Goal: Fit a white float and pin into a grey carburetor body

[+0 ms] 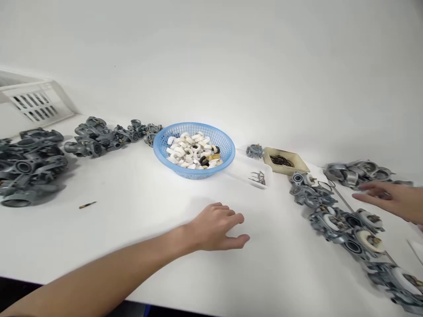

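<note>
My left hand [216, 226] is over the white table in front of the basket, thumb and fingers apart, with nothing in it. At the right edge, my right hand [393, 198] reaches in with its fingers stretched out and nothing visible in them. It is nearest to a pile of grey metal carburetor bowls [366, 169], partly overlapping them in view; I cannot tell whether it touches. Below it runs a row of carburetor bodies [350, 229], several carrying white floats [370, 241]. A blue basket [161, 155] holds many loose white floats [188, 149].
Carburetor bodies [33, 165] are heaped at the left, more [95, 136] along the wall. A white crate [36, 103] stands behind them. A small brass-coloured pointed piece [87, 205] lies on the table [132, 211]. A cream tray [302, 166] holds dark rings; a clear tray [243, 165] holds thin metal pieces.
</note>
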### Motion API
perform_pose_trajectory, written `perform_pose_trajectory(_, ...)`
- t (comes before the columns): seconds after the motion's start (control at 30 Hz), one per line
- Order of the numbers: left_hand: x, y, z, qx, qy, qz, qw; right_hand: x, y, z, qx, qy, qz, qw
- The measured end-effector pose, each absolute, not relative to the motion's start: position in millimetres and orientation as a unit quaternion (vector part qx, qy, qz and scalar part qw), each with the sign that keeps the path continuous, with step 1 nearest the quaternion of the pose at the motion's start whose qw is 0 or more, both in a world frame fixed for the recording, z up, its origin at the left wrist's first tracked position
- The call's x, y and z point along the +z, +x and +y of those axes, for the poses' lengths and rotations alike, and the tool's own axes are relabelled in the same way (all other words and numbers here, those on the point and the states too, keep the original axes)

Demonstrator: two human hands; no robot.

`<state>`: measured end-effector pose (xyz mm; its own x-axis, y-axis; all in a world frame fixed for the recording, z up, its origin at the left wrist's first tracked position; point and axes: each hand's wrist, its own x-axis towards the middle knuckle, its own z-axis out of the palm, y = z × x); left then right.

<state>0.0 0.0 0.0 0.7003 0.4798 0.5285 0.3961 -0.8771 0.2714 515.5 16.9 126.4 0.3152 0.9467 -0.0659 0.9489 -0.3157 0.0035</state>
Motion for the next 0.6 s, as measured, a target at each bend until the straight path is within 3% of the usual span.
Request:
perform_pose_trajectory(0.13, 37.6, -6.1, -2.4, 0.32, 0.921, 0.222, -0.005, 106.0, 410.1, 7.4, 0.025, 0.687, 0.713, -0.136)
perform_pose_trajectory(0.2, 72.6, -23.5, -3.7, 0.377, 0.891, 0.23, -0.105, 81.2, 348.1, -0.8, 0.04, 0.558, 0.804, -0.201)
perform_pose_trajectory(0.33, 132.2, -105.0, -4.1, 0.451, 0.712, 0.518, -0.148, 35.8, 263.3, -10.9, 0.092, 0.372, 0.892, -0.238)
perform_pose_trajectory(0.47, 142.7, -217.8, -9.2, 0.221, 0.518, 0.816, -0.129, 17.0, 245.3, -14.8, 0.064, 0.328, 0.894, -0.297)
perform_pose_trajectory(0.6, 129.7, -284.0, -25.3, 0.077, 0.456, 0.883, -0.081, 10.1, 255.1, -18.2, 0.026, 0.312, 0.891, -0.328)
